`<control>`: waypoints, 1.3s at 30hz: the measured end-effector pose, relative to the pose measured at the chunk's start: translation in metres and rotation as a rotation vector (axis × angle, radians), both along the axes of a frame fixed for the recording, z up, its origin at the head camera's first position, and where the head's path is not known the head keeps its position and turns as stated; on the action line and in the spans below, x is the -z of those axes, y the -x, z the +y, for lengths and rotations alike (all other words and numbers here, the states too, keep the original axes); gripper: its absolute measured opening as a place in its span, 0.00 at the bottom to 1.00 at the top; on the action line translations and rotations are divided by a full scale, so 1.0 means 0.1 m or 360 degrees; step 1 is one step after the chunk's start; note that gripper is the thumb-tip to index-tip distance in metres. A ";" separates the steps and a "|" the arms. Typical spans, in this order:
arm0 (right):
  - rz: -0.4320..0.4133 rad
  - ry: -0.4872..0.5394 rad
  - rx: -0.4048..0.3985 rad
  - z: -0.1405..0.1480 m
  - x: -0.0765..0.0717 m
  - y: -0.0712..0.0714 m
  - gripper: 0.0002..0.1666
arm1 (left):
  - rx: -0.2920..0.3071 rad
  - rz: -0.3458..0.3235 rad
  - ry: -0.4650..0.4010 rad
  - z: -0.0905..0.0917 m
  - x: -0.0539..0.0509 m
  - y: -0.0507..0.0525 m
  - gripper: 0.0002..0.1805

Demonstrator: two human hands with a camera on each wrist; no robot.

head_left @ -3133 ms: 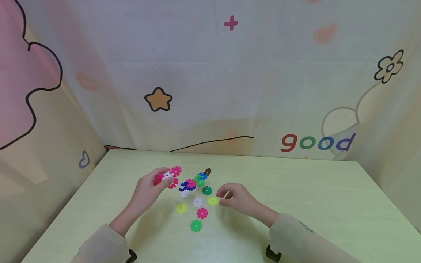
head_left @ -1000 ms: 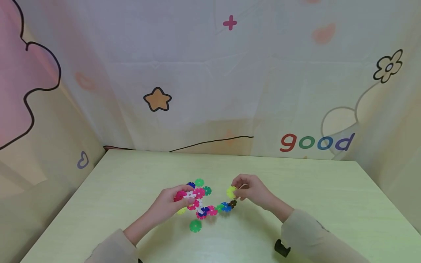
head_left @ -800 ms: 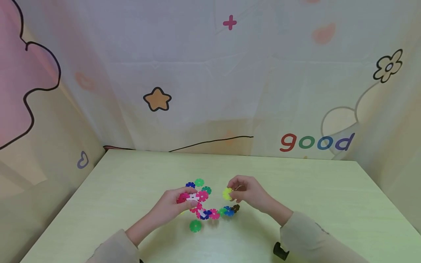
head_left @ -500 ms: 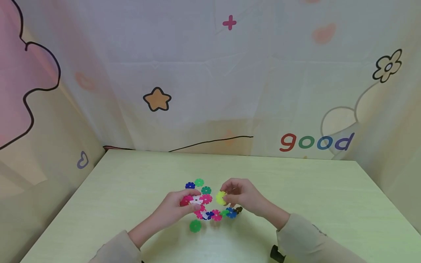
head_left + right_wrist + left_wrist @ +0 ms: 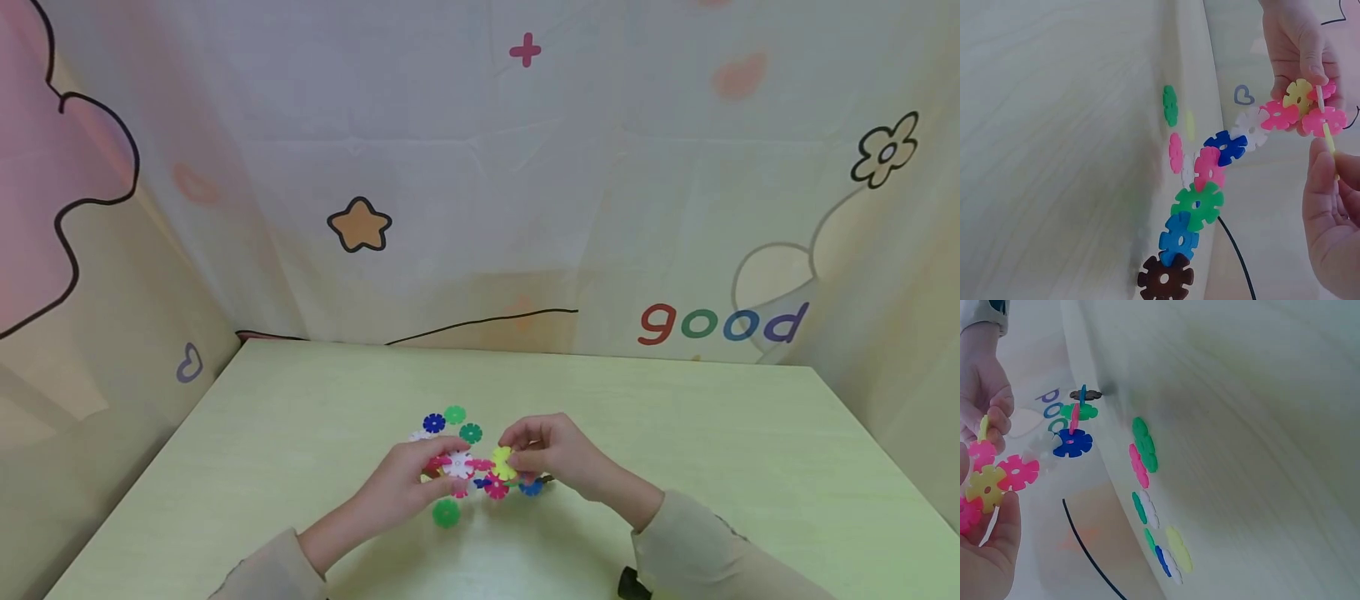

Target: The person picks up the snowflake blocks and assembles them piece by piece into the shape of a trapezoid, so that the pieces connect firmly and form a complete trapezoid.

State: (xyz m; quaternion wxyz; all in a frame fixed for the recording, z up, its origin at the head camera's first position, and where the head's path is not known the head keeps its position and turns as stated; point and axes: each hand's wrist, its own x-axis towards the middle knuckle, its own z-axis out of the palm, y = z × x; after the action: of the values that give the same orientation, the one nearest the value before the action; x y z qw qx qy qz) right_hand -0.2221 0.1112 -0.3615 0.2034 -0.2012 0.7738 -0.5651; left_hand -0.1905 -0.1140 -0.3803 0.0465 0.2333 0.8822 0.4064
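Observation:
My left hand point(image 5: 411, 482) pinches a joined cluster of notched flower discs by its white disc point(image 5: 458, 466), with pink discs around it. In the right wrist view a chain hangs from this cluster: white, blue point(image 5: 1225, 147), pink, green point(image 5: 1197, 205), light blue and brown point(image 5: 1165, 277). My right hand point(image 5: 564, 458) pinches a yellow disc point(image 5: 502, 463) between thumb and fingers. Its edge meets a pink disc point(image 5: 1324, 122) of the cluster in the right wrist view. A second yellow disc point(image 5: 985, 489) sits inside the cluster in the left wrist view.
Loose discs lie on the table point(image 5: 675, 467): dark blue point(image 5: 434, 423), light green point(image 5: 454, 414), teal point(image 5: 471, 433) and green point(image 5: 446, 513) in the head view, plus pink point(image 5: 1139, 465) and pale yellow point(image 5: 1179, 549) in the left wrist view. A printed cloth point(image 5: 450, 167) stands behind.
My right hand picked up the yellow disc from the table and brought it left against the cluster. My left hand moved right and turned the cluster; its chain swung to the right.

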 end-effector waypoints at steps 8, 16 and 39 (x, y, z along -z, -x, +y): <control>-0.0074 0.0012 0.0053 0.01 0.00 -0.06 0.13 | 0.0031 0.0237 0.0164 0.03 -0.01 -0.09 0.24; -0.0177 0.0067 0.0115 0.01 0.00 -0.11 0.13 | 0.0081 0.0431 0.0166 0.05 0.00 -0.13 0.23; -0.0282 0.0134 0.0156 0.01 0.05 -0.11 0.15 | 0.0022 0.0547 0.0224 0.13 -0.01 -0.09 0.20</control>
State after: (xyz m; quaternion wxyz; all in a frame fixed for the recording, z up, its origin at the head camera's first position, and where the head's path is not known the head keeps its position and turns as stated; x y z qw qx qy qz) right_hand -0.2115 0.1124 -0.3662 0.2345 -0.1209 0.7373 -0.6219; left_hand -0.1811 -0.1012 -0.3792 -0.0857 0.3016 0.9018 0.2975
